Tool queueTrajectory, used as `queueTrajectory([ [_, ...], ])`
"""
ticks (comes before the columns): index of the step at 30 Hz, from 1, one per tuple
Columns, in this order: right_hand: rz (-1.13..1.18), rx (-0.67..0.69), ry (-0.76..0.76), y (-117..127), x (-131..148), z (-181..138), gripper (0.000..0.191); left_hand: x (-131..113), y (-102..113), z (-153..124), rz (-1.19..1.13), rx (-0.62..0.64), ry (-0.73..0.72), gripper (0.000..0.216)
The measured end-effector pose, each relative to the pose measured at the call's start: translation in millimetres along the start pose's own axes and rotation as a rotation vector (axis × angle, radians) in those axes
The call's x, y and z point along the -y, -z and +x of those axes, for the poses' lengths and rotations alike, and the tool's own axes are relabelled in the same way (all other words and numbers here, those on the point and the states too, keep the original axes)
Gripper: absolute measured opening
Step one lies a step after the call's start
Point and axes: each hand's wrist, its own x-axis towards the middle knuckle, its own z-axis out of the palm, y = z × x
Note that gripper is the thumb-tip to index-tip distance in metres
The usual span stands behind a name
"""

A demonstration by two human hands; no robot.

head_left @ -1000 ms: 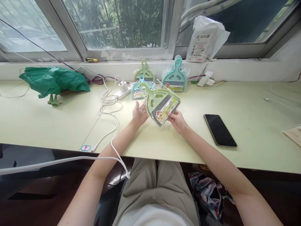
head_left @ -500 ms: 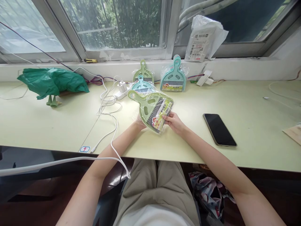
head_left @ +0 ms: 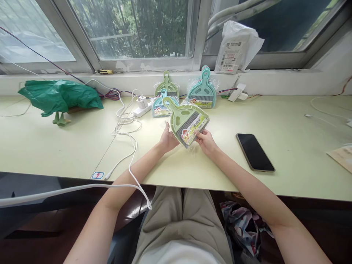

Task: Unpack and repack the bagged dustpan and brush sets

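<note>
A green dustpan-and-brush set (head_left: 189, 123) in clear plastic wrap, with a printed label across its grey bristles, is tilted above the desk, its handle pointing up and left. Its lower right edge is pinched in my right hand (head_left: 206, 142), thumb on the label side. My left hand (head_left: 168, 141) is at the set's left edge with the thumb raised and apart; its fingertips are partly hidden behind the set. Behind it, a small blue dustpan set (head_left: 161, 110) and another green set (head_left: 166, 88) lean near the wall. Farther right stands a stack of teal sets (head_left: 202, 93).
A black phone (head_left: 255, 152) lies to the right on the pale desk (head_left: 297, 154). White cables (head_left: 134, 146) and a power strip (head_left: 143, 110) are at left, beyond them a green plastic bag (head_left: 62, 95). On the sill sit a wrapped parcel (head_left: 231, 55) and a yellow cutter (head_left: 105, 72).
The held green set has shifted right and turned slightly, uncovering more of the small blue set. My left hand has come away from behind it, thumb now showing; my right hand keeps its pinch.
</note>
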Motion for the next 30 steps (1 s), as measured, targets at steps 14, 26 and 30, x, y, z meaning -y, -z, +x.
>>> queueTrajectory([
  [14, 0.084, -0.154, 0.101, 13, 3, 12, 0.023, -12, -3, -2, 0.281, 0.023, -0.210, 0.055],
  [26, -0.053, -0.086, 0.111, 9, 0, 7, 0.037, 12, 2, 3, 0.511, 0.048, -0.152, 0.043],
  [30, -0.047, -0.078, 0.107, 5, 5, 4, 0.037, 12, 0, 3, 0.533, 0.050, -0.172, 0.042],
])
